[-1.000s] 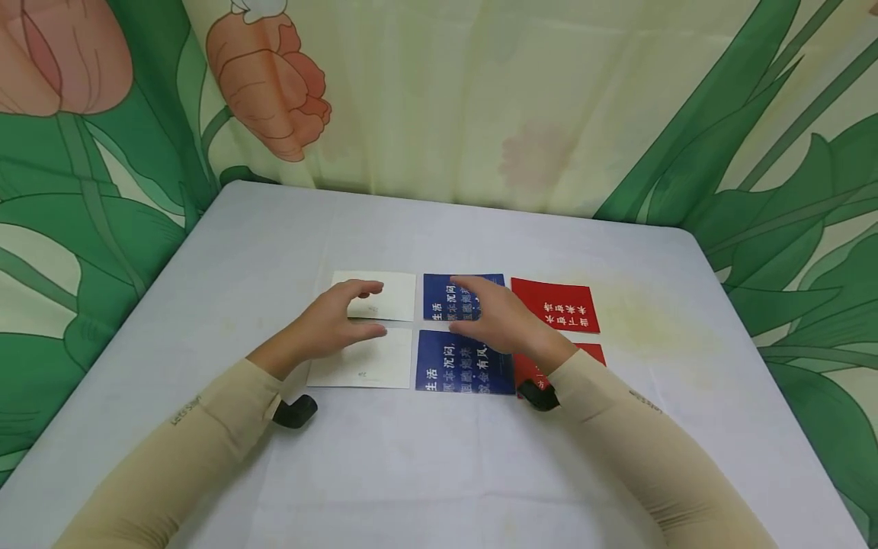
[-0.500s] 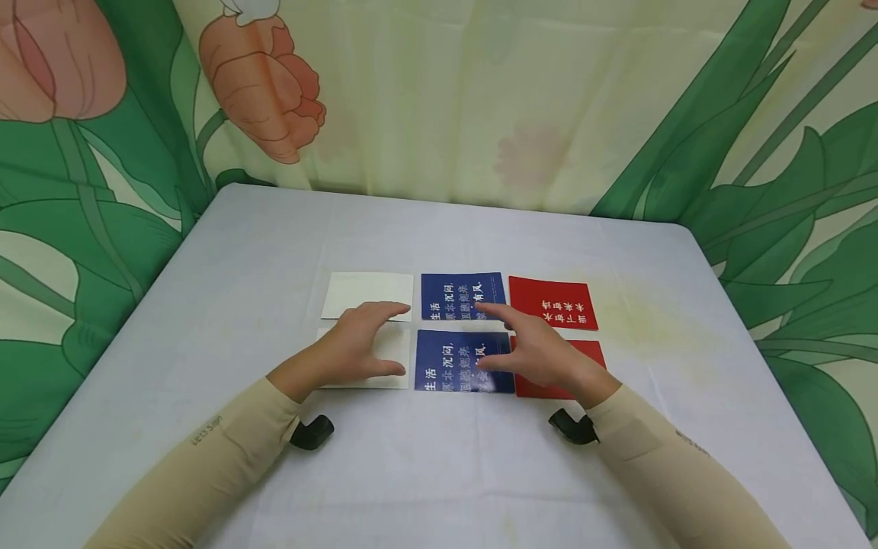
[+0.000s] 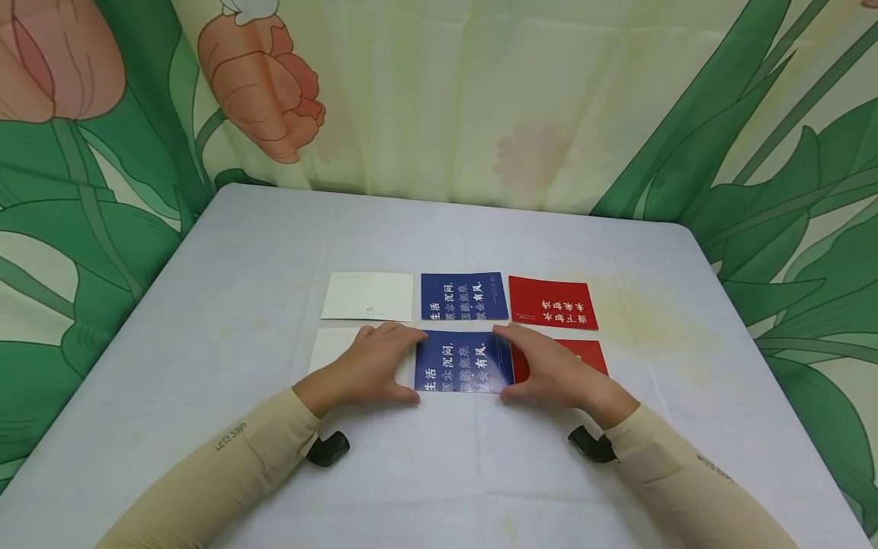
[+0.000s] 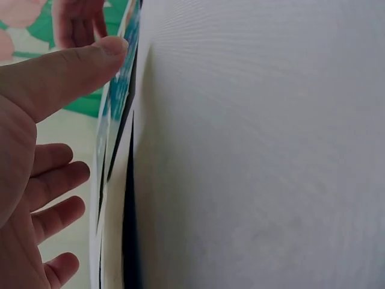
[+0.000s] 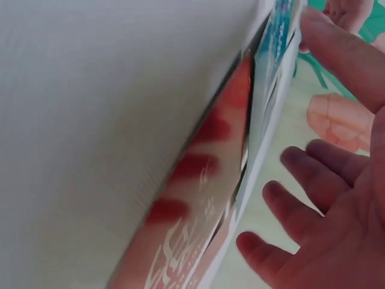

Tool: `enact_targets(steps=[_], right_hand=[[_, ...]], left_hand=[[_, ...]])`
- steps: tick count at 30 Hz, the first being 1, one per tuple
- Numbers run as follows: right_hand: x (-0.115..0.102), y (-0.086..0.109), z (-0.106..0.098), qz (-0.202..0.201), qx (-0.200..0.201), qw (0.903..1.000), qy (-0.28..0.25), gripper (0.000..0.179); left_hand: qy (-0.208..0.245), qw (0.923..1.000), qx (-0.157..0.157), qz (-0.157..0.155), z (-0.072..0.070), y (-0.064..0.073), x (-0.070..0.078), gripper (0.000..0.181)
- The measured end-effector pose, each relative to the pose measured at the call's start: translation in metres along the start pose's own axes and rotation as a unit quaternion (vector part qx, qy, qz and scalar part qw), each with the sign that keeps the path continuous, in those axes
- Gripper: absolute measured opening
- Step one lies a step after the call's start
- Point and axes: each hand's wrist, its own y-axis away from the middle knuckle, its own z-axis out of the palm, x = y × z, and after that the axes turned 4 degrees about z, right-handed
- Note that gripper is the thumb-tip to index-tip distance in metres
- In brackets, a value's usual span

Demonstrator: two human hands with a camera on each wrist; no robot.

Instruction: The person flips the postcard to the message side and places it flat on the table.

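Note:
The near blue card (image 3: 463,362), with pale Chinese characters, lies flat between both hands in the head view. My left hand (image 3: 373,366) is at its left edge, thumb by the near corner and fingertips by the far one. At the right edge, my right hand (image 3: 549,370) mirrors this, thumb and forefinger spread. Under the left hand lies a white card (image 3: 332,349), partly covered. A red card (image 3: 584,352) is partly hidden beneath the right hand. Both wrist views show spread, slightly bent fingers, with the left thumb (image 4: 72,75) overlapping the blue card's edge.
A second row lies just behind: a white card (image 3: 366,296), a blue card (image 3: 463,296) and a red card (image 3: 552,303). All rest on a white-covered table (image 3: 439,473). A flower-printed curtain (image 3: 425,99) hangs behind it.
Both hands have come down and toward the near row, from over the cards to the two sides of the near blue card. The cards keep their layout.

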Motion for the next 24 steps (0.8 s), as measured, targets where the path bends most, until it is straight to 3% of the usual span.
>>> enact_targets(steps=[6,13,24], right_hand=[[-0.0040,-0.0007,0.0065,0.001,-0.018,0.9980,0.061,0.098],[-0.0069,-0.0011,0.0054,-0.007,-0.025,0.9963,0.083,0.084],[-0.0083,-0.0002,0.0033,-0.018,-0.020,0.9972,0.069,0.062]], left_hand=[[-0.016,0.9998,-0.006,-0.006,0.0024,-0.0008,0.0037,0.079],[-0.030,0.9993,-0.017,-0.016,0.0006,-0.0033,0.0056,0.069],[-0.003,0.9996,0.000,0.027,-0.0017,-0.0042,-0.0011,0.048]])
